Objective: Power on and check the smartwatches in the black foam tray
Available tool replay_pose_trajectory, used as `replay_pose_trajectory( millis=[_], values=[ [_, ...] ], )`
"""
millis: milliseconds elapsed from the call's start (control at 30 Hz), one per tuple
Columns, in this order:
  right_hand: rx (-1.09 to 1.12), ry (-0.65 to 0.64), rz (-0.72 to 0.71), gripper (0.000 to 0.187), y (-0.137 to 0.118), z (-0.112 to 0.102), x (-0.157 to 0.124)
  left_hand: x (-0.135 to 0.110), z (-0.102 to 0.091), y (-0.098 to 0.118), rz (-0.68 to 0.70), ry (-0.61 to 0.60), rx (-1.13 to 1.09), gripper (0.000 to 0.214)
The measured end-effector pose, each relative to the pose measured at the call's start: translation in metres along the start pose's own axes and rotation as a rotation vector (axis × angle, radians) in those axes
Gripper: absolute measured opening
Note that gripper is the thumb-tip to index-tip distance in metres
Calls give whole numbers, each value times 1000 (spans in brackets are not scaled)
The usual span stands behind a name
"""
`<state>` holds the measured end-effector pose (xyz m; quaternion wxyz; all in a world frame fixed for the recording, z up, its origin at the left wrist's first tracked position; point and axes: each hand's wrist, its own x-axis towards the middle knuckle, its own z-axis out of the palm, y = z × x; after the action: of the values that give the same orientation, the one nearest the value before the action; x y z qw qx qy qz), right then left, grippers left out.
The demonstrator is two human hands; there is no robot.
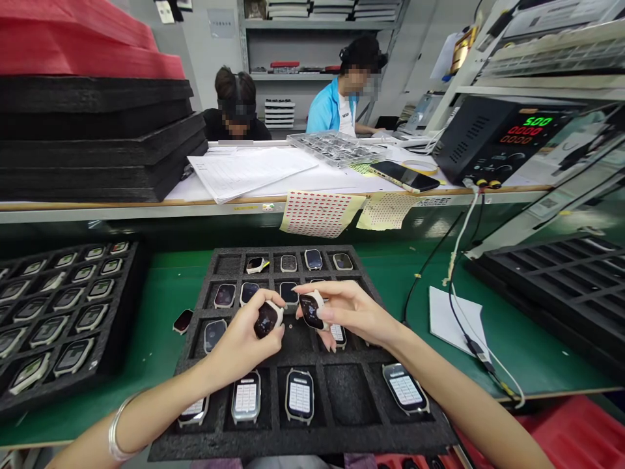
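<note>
My left hand (241, 342) is closed round a small smartwatch body (267, 319) with a dark screen. My right hand (349, 311) pinches a second watch body (310, 309), also dark-screened. Both hands hover over the middle of a black foam tray (342, 397) with square pockets. Several watch bodies lie in its pockets; those in the near row, such as one (299, 395), show lit white screens, while the far rows are dark. A silver bangle (116, 433) circles my left wrist.
A second foam tray (58, 312) full of watch bodies sits at left, with one loose watch (183, 320) on the green mat beside it. An empty black tray (561, 286) is at right. A cable (461, 306) and white paper (452, 319) lie nearby. A power supply (493, 140), phone (404, 176) and two seated people are beyond the shelf.
</note>
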<state>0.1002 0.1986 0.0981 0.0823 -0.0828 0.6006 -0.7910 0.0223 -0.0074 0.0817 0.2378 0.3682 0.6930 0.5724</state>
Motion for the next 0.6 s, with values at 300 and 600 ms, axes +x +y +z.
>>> replay_pose_trajectory(
  millis=[300,600],
  values=[
    [-37,0,30,45,1,-1,0,0,0,-1,1,7,5,23],
    [-45,28,26,44,1,-2,-1,0,0,1,25,48,40,23]
  ],
)
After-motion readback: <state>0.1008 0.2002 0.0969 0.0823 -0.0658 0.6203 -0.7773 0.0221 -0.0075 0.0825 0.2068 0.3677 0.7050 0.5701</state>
